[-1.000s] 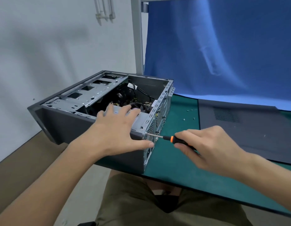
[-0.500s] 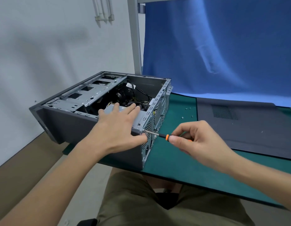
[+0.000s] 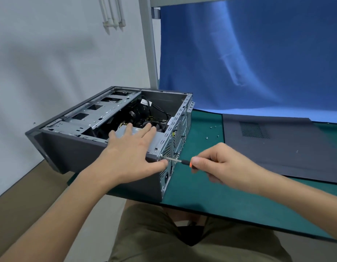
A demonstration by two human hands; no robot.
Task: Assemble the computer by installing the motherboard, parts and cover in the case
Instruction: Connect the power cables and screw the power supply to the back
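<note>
The open grey computer case (image 3: 73, 154) lies on its side at the left end of the green mat, overhanging the table edge. My left hand (image 3: 130, 154) rests flat with straight fingers on the silver power supply (image 3: 154, 140) at the case's near right corner, thumb by the rear panel. My right hand (image 3: 220, 163) pinches a small screwdriver (image 3: 180, 161) with a black and orange handle. Its tip touches a screw on the perforated rear panel (image 3: 176, 133). Black cables and a metal drive cage (image 3: 99, 112) show inside the case.
The dark grey side cover (image 3: 288, 146) lies flat on the green mat (image 3: 211, 191) to the right. A few loose screws (image 3: 213, 132) lie on the mat between case and cover. A blue cloth hangs behind. My knees are under the table edge.
My right hand has shifted its finger grip along the screwdriver handle, as in turning it. The left hand stays on the power supply. The view has shifted slightly.
</note>
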